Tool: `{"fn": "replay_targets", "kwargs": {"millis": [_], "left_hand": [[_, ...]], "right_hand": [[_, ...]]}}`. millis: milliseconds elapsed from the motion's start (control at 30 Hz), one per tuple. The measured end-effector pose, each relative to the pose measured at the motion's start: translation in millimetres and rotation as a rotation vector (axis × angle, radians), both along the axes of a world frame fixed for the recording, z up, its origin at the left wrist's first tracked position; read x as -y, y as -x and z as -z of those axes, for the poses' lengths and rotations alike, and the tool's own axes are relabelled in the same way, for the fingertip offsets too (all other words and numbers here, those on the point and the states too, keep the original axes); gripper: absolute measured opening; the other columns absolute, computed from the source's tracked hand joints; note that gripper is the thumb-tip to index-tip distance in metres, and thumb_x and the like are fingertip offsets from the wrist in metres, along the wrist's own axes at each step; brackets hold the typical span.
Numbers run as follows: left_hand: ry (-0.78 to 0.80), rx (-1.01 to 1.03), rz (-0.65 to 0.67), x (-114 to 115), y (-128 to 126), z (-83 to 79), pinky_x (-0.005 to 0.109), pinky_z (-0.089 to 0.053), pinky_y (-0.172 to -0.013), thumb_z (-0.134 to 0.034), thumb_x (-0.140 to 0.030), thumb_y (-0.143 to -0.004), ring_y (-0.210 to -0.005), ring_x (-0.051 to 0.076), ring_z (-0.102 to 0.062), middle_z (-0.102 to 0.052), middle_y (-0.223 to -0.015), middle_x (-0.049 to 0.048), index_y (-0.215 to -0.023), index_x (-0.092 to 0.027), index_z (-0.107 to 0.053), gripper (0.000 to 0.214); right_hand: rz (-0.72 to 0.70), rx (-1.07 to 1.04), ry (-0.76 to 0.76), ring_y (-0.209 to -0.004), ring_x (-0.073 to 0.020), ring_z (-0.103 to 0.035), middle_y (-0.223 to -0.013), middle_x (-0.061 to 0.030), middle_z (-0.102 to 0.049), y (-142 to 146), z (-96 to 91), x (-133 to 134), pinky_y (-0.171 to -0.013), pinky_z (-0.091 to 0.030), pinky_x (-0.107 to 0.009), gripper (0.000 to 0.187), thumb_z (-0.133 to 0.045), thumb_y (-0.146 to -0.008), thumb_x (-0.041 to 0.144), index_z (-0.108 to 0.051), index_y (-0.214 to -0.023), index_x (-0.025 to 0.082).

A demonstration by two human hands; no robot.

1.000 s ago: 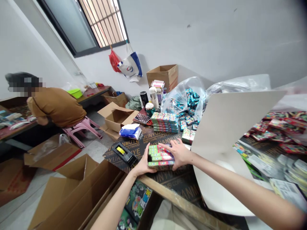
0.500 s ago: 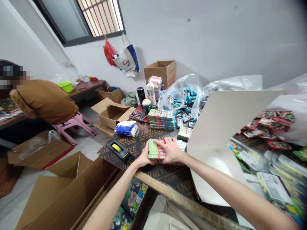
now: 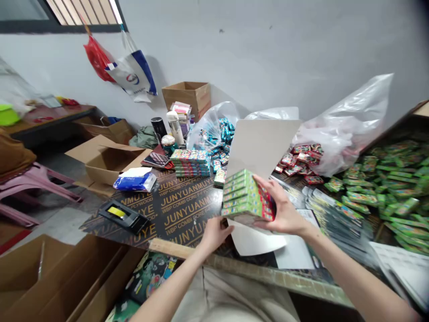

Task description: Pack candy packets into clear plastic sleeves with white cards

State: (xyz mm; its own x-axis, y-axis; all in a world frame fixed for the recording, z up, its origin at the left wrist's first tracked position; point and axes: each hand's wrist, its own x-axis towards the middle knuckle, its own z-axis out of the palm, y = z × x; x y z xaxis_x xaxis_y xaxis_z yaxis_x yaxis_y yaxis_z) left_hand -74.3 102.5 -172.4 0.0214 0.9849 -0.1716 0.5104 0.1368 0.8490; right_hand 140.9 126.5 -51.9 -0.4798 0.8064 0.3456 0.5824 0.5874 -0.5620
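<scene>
A black plastic tape dispenser [image 3: 122, 215] lies on the dark printed plywood tabletop [image 3: 181, 210], left of the hands. The left hand [image 3: 216, 235] sits at the near corner of a tilted stack of small green-and-red cardboard boxes [image 3: 247, 197], its grip unclear. The right hand [image 3: 284, 208] grasps the stack's right end, lifted above a curved white card sheet [image 3: 259, 150].

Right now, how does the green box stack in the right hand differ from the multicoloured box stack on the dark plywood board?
The green box stack is lifted and tilted, the multicoloured box stack rests level on the board; green against mixed colours. Both are flat boxes.
</scene>
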Motion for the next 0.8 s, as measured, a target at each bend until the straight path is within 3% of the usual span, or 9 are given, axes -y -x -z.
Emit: {"fn": "replay_targets", "kwargs": {"millis": [67, 200, 300, 467, 567, 667, 733, 800], "left_hand": [[-0.004, -0.029, -0.01, -12.6, -10.7, 12.5, 0.025, -0.038, -0.051, -0.055, -0.028, -0.068, -0.049, 0.017, -0.053, -0.056, -0.049, 0.0021, -0.068, -0.014, -0.066, 0.017], [-0.034, -0.027, -0.04, -35.0, 2.7, 6.3, 0.023, -0.037, -0.052, -0.049, -0.019, -0.069, -0.052, 0.016, -0.053, -0.057, -0.051, 0.0011, -0.076, -0.014, -0.068, 0.02], [-0.018, 0.002, -0.039, -33.4, 4.6, 4.1, 0.022, -0.037, -0.049, -0.048, -0.017, -0.069, -0.048, 0.014, -0.053, -0.057, -0.05, 0.0007, -0.075, -0.013, -0.068, 0.021], [0.029, 0.109, -0.117, -26.1, 1.6, 19.8, 0.022, -0.037, -0.042, -0.044, -0.031, -0.078, -0.038, 0.013, -0.052, -0.056, -0.044, 0.0013, -0.067, -0.012, -0.066, 0.03], [0.002, 0.17, -0.283, -59.1, 40.5, 12.6, 0.022, -0.04, -0.043, -0.039, -0.039, -0.082, -0.043, 0.013, -0.055, -0.061, -0.054, 0.0044, -0.074, -0.012, -0.065, 0.039], [-0.084, 0.207, -0.496, -115.5, 110.8, -14.3, 0.021, -0.044, -0.055, -0.04, -0.041, -0.083, -0.069, 0.015, -0.061, -0.066, -0.082, 0.0067, -0.094, -0.014, -0.062, 0.037], [-0.108, 0.221, -0.584, -153.5, 155.4, -34.1, 0.022, -0.045, -0.062, -0.044, -0.041, -0.083, -0.082, 0.016, -0.059, -0.064, -0.094, 0.0076, -0.1, -0.014, -0.06, 0.036], [-0.08, 0.235, -0.623, -185.3, 185.9, -48.2, 0.026, -0.047, -0.069, -0.047, -0.04, -0.083, -0.087, 0.016, -0.057, -0.061, -0.101, 0.008, -0.103, -0.013, -0.057, 0.035]], "right_hand": [[0.024, 0.141, -0.029, -0.102, -0.0289, -0.044, -0.114, -0.0096, -0.043, -8.3, 21.8, 2.7, -0.091, -0.033, -0.04, 0.095, -0.071, -0.052, 0.043, -0.028, -0.136, 0.025], [0.016, 0.365, -0.074, -0.1, -0.03, -0.042, -0.11, -0.0107, -0.045, -4.9, 50.3, 7.9, -0.087, -0.03, -0.04, 0.092, -0.067, -0.052, 0.036, -0.029, -0.136, 0.026], [-0.008, 0.456, -0.08, -0.097, -0.03, -0.043, -0.107, -0.0114, -0.046, 3.8, 59.7, 7.1, -0.084, -0.028, -0.041, 0.092, -0.065, -0.052, 0.036, -0.029, -0.136, 0.025], [-0.046, 0.508, -0.062, -0.097, -0.0314, -0.045, -0.108, -0.0128, -0.049, 7.2, 86.6, 1.7, -0.086, -0.027, -0.044, 0.093, -0.064, -0.054, 0.034, -0.024, -0.138, 0.025], [-0.091, 0.517, -0.031, -0.11, -0.0382, -0.039, -0.123, -0.0157, -0.042, 4.4, 101.2, 0.7, -0.092, -0.02, -0.053, 0.101, -0.07, -0.05, 0.045, -0.022, -0.138, 0.028], [-0.197, 0.425, 0.027, -0.127, -0.0413, -0.018, -0.145, -0.0122, -0.013, 18.2, 92.5, 0.0, -0.1, -0.013, -0.055, 0.11, -0.067, -0.047, 0.065, -0.017, -0.139, 0.031], [-0.273, 0.298, 0.091, -0.132, -0.0356, -0.012, -0.148, -0.0067, -0.004, 45.9, 76.3, -6.9, -0.103, -0.016, -0.049, 0.099, -0.058, -0.059, 0.067, -0.012, -0.14, 0.031], [-0.307, 0.134, 0.148, -0.133, -0.0279, -0.014, -0.148, -0.0033, -0.008, 88.0, 61.6, -26.4, -0.105, -0.02, -0.042, 0.079, -0.047, -0.075, 0.06, -0.012, -0.14, 0.031]]}}
